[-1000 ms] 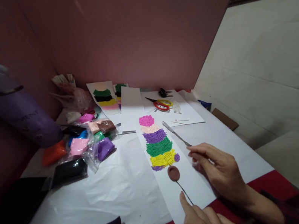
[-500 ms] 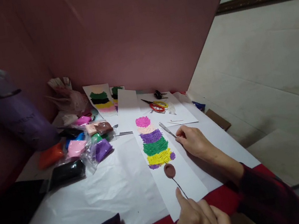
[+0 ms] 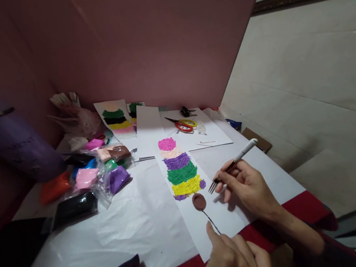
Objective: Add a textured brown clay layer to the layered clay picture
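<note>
A thin fork point(image 3: 229, 166) with a pale striped handle is held in my right hand point(image 3: 244, 186), tines pointing down and left above the paper. My left hand point(image 3: 235, 258) rests over the near end of a long white paper strip point(image 3: 179, 224). One of its digits is stretched out, the others are curled, and what lies under them is hidden. Beside the stretched digit a thin dark twisted strand point(image 3: 210, 220) runs from a brown clay disc point(image 3: 199, 202) to the left hand. Above the disc are textured clay bands, including yellow point(image 3: 187, 187) and green point(image 3: 182, 174), and a small purple clay dab point(image 3: 202, 184).
Bagged clay packs point(image 3: 85, 178) lie at the left. Scissors point(image 3: 183, 125) and keys point(image 3: 187, 111) sit on white sheets at the back. Banded clay sheets point(image 3: 116, 121) lean near the wall. A purple cylinder point(image 3: 12, 143) stands far left.
My right hand has come nearer and turned the fork, so its tines now point down towards the disc and its handle up. My left hand stays in place. The view has shifted slightly.
</note>
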Tool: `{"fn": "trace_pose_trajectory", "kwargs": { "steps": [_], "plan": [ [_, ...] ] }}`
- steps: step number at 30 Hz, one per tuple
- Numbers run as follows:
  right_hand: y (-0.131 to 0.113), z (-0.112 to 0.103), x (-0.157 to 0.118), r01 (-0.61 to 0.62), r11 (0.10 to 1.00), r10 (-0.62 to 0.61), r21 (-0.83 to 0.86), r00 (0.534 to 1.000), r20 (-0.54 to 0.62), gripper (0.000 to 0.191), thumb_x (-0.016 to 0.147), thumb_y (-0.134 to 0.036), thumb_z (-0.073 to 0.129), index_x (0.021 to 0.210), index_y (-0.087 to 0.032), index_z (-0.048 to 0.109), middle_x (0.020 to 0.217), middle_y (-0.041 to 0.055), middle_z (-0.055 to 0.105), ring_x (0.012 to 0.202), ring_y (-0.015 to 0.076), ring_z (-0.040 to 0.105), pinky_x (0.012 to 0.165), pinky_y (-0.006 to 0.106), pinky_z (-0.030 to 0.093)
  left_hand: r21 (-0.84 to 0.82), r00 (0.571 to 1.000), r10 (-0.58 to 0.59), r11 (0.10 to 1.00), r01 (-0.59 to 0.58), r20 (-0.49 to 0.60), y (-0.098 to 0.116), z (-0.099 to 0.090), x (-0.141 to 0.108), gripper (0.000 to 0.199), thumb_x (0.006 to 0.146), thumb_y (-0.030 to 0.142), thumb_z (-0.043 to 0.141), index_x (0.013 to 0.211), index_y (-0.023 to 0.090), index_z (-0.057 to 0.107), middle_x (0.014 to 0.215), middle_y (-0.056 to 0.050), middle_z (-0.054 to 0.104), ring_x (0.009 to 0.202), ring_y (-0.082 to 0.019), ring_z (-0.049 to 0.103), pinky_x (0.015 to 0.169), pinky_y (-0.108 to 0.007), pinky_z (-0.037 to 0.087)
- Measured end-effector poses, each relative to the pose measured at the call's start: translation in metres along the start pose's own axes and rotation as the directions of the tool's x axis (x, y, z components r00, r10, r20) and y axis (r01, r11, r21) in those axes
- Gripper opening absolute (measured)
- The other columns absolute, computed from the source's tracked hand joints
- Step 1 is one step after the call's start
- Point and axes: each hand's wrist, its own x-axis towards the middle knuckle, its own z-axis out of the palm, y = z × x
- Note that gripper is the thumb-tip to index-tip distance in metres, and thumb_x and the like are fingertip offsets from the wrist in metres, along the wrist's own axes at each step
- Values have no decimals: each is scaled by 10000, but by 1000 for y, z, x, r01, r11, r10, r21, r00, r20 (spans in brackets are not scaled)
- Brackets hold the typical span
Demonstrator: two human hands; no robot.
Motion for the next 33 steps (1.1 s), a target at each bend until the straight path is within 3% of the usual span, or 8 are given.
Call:
{"fn": "trace_pose_trajectory", "kwargs": {
  "steps": [3,7,15,25,33],
  "plan": [
    [3,12,-13,-7,997,7,74,1000,9,341,863,-486,638,923,-202,459,591,1,682,434,154,648,401,230,510,0,1000,2,1000,-2,-7,1,2,0,48,842,117,562,807,145,578,534,38,559,432,-118,513,848,-606,535],
    [8,20,-18,26,998,-29,49,999,44,321,888,-481,613,930,-200,463,556,-14,665,398,123,603,408,222,504,10,1000,-7,1000,7,-22,2,5,0,53,855,133,583,803,145,580,531,42,565,438,-119,531,885,-596,523],
    [13,24,-16,11,997,-18,81,997,81,308,860,-415,661,871,-233,413,590,-42,618,458,108,566,438,224,473,56,994,-41,997,47,-99,6,11,0,125,815,149,662,754,155,553,488,35,577,401,-129,536,787,-533,580],
    [13,23,-16,23,1000,-23,7,994,104,231,858,-344,644,868,-226,447,573,-66,560,435,99,519,418,225,424,59,994,-34,997,41,-107,9,18,-2,143,838,146,663,736,148,562,487,53,576,395,-111,544,836,-537,575],
    [17,23,-14,174,970,-159,-168,982,97,147,874,-307,606,894,-204,503,666,-4,621,586,152,624,539,282,497,55,994,-29,998,35,-105,10,19,-2,134,819,108,658,738,153,562,470,76,542,378,-99,517,847,-551,567]
  ]
}}
